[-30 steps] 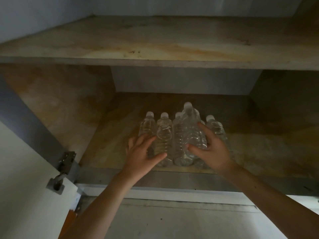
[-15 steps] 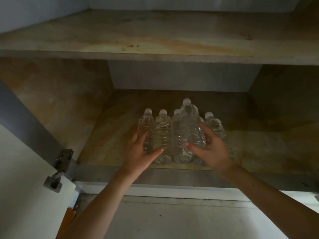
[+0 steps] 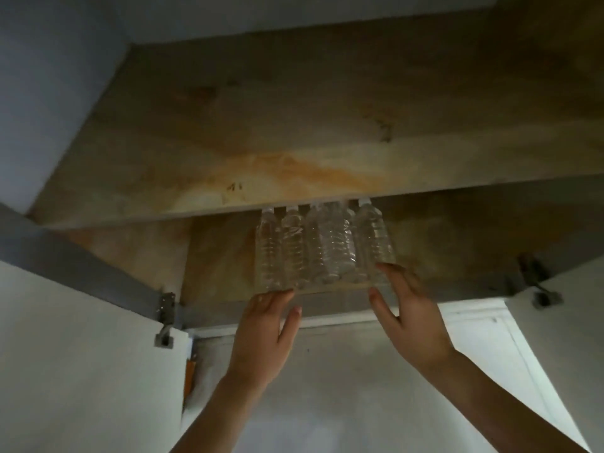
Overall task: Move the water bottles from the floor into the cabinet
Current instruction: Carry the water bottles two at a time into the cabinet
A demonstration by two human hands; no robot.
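I'm looking up into the cabinet [image 3: 108, 263] now, both doors swung wide; the left door [image 3: 81, 354] fills the lower left of my view and the right door [image 3: 575, 354] the lower right; a stained upper shelf [image 3: 294, 142] runs across above, its front edge cutting off the tops of what stands behind it; the lower shelf [image 3: 215, 256] beneath is mottled brown and orange, with a grey front rail [image 3: 327, 305] along its lip; there are the water bottles [image 3: 323, 246], a tight row of clear ones standing upright near the front of that lower shelf, sides touching, several caps hidden by the shelf above; one bottle looks to sit in front of the row, though blur makes that hard to call; my left hand [image 3: 264, 335] is just under the row's left end, fingers [image 3: 277, 297] spread and loose, holding nothing, tips at the rail below the bottle bases; my right hand [image 3: 411, 322] is at the right end, fingers splayed and empty too, fingertips [image 3: 389, 271] at the base of the rightmost bottle; whether they touch it I cannot tell; a metal hinge [image 3: 166, 318] shows on the left door, another hinge [image 3: 536, 282] on the right.
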